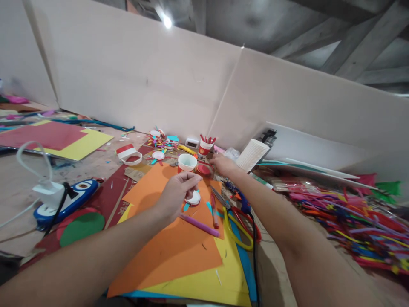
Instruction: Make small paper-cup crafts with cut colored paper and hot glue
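Observation:
My left hand (pixel 179 194) is above the orange paper (pixel 172 251), thumb and fingertips pinched together; anything between them is too small to make out. Just beneath it lies a white round disc (pixel 193 198) with blue strips at its edge. A paper cup (pixel 187 162), pale inside and red outside, stands upright beyond the fingers. My right hand (pixel 224 165) reaches further back, beside a clear plastic bag (pixel 231 153) and a red round piece (pixel 203 169). Its fingers are small and partly hidden, so their grip is unclear. A purple strip (pixel 200 225) lies below my left hand.
Yellow-handled scissors (pixel 237 230) and a glue gun's dark cord (pixel 254 260) lie under my right forearm. A cup of red sticks (pixel 206 146) and stacked paper cups (pixel 252 154) stand behind. Pipe cleaners (pixel 361 221) pile at right; a blue power strip (pixel 68 202) sits left.

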The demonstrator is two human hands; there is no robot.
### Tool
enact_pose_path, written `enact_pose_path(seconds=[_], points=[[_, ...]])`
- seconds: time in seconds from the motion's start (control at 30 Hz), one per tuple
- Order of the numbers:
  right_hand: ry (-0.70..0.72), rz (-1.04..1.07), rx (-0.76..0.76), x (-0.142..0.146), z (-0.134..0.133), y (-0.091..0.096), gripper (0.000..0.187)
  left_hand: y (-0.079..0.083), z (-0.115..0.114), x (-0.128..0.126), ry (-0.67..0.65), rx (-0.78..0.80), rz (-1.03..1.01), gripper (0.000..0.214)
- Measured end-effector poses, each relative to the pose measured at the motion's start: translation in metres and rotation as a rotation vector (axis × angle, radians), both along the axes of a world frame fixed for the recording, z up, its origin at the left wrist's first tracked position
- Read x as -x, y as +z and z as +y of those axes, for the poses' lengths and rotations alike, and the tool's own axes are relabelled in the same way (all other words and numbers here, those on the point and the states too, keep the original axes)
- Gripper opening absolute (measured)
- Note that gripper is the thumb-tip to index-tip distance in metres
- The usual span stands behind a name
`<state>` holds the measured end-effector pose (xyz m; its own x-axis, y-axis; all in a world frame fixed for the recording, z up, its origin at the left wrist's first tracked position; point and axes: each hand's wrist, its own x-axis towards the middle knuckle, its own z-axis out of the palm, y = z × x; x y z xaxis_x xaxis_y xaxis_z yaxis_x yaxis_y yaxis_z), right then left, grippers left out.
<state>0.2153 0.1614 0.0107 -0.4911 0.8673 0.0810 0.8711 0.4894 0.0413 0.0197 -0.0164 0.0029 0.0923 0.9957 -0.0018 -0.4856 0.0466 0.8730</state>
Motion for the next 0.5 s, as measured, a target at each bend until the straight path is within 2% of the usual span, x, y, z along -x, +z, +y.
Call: enact_pose_path(seconds=[0.1, 0.2, 0.3, 0.4, 0.43, 0.5], points=[[0.004, 0.028, 0.018, 0.002, -0.007, -0.007, 0.013, 0.001, 0.003, 0.002, 0.026, -0.036, -0.006, 0.027], [-0.036, 0.138, 0.005, 0.001, -0.013, 0.000, 0.013, -0.001, 0.006, 0.003, 0.029, -0.052, -0.011, 0.025], [-0.114, 0.316, -0.026, 0.002, -0.029, 0.012, 0.014, -0.004, 0.008, 0.003, -0.059, -0.003, -0.045, 0.020], [-0.139, 0.500, -0.021, 0.009, -0.063, 0.019, 0.024, -0.006, 0.008, 0.001, -0.214, 0.085, -0.036, 0.015], [-0.132, 0.588, 0.001, 0.013, -0.078, 0.020, 0.025, -0.006, 0.007, 0.001, -0.267, 0.118, -0.027, 0.020], [-0.055, 1.032, 0.196, 0.022, -0.107, 0.018, 0.021, -0.005, 0.005, 0.000, -0.334, 0.193, -0.021, 0.034]])
